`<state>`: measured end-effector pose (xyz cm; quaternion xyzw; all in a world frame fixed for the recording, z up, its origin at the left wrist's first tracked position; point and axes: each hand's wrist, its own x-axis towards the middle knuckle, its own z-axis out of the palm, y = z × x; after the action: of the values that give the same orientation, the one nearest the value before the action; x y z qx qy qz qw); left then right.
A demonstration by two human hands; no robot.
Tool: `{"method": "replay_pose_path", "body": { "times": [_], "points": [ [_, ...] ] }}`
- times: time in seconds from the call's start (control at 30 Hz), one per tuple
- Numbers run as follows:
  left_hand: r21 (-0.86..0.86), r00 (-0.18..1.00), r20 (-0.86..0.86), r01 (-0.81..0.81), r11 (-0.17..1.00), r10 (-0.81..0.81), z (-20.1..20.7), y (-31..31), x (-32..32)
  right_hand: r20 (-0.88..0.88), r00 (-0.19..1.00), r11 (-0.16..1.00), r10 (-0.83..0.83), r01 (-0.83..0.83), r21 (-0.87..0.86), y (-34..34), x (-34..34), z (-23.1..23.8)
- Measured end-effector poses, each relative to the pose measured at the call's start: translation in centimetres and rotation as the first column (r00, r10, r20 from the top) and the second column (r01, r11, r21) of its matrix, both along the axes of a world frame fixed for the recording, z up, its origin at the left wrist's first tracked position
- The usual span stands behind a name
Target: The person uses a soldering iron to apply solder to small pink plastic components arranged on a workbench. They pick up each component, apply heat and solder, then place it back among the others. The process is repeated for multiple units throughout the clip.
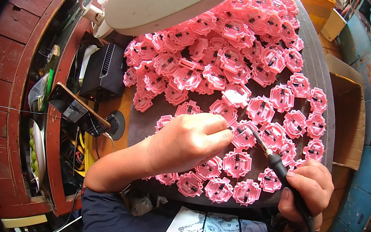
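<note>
My right hand [307,189] grips the black handle of a soldering iron [276,165] at the right. The iron's metal tip reaches up and left to a pink plastic part [244,135] among the spread-out ones; whether it touches cannot be told. My left hand [187,137] is closed in a pinch just left of that part, and what its fingers hold is hidden. Several similar pink parts, each with small black pieces inside, lie singly around both hands, one [237,163] just below the tip.
A large heap of pink parts [232,33] covers the far side of the dark mat [140,126]. Over it hangs a pale lamp shade [171,3]. At left stand a phone on a holder [77,109] and a black box [105,71]. A cardboard box [349,117] sits at right.
</note>
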<state>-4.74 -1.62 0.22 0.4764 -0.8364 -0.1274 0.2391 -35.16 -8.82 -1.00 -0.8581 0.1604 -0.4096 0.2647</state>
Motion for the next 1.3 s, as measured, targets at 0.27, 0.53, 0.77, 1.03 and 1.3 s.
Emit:
{"method": "replay_pose_path", "body": {
  "times": [0.27, 0.53, 0.77, 1.03, 1.3],
  "points": [
    [0.043, 1.000, -0.007, 0.009, 0.999, -0.009, -0.2, 0.3, -0.7, -0.012, 0.998, 0.998, -0.061, 0.061, 0.026, 0.5, -0.3, 0.4],
    [0.031, 0.999, -0.008, 0.034, 0.999, -0.034, -0.6, 0.0, -1.1, -0.019, 0.995, 0.994, -0.097, 0.098, 0.055, 1.0, -0.7, 0.6],
    [0.025, 0.999, 0.016, 0.028, 0.999, -0.028, -0.8, -0.1, -0.9, 0.005, 0.999, 0.999, -0.036, 0.036, 0.029, 0.4, -0.6, -0.1],
    [0.030, 0.999, 0.013, 0.035, 0.999, -0.035, -1.0, -0.1, -0.9, 0.031, 1.000, 1.000, -0.006, 0.006, 0.010, 0.0, -0.3, 0.3],
    [0.028, 1.000, 0.009, 0.015, 1.000, -0.016, -1.0, -0.1, -1.0, 0.017, 1.000, 1.000, -0.004, 0.004, 0.014, 0.0, -0.4, 0.1]
  ]
}}
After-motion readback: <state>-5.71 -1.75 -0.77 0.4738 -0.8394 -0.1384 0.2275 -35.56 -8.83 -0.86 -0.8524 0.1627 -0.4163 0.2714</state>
